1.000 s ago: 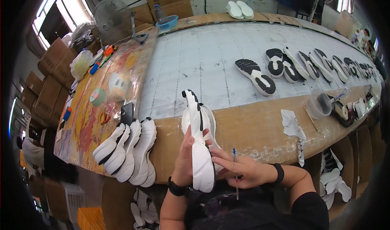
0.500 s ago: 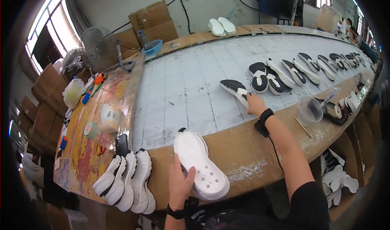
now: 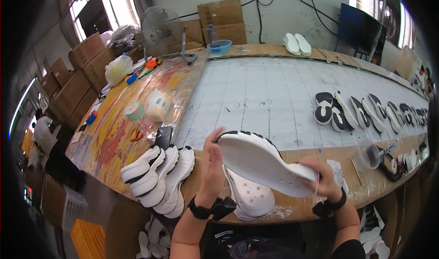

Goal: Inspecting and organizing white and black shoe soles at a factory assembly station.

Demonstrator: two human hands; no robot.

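A white shoe sole (image 3: pixel 265 163) with black tread pads along its far edge is held up, tilted, above the table's near edge. My right hand (image 3: pixel 323 179) grips its right end, fingers closed round it. A thin pink and blue line shows by those fingers; what it is I cannot make out. At the sole's left end my left hand (image 3: pixel 211 167) stands upright with stretched fingers, touching or nearly touching it. Under the held sole lies a stack of white soles (image 3: pixel 251 197), the top one with round holes. Several white soles (image 3: pixel 157 179) lean together left of my left hand.
Black and white soles (image 3: pixel 338 110) line the white sheet (image 3: pixel 247 99) to the right. A clear plastic tub (image 3: pixel 366 156) stands near the right edge. A phone (image 3: pixel 163 136), tape and a fan (image 3: pixel 160 32) are on the left table; a blue basin (image 3: pixel 220 47) sits behind.
My right hand has brought the sole from the white sheet toward me, over the stack. My left hand has left the stack and risen to the sole's end. The view has swung left.
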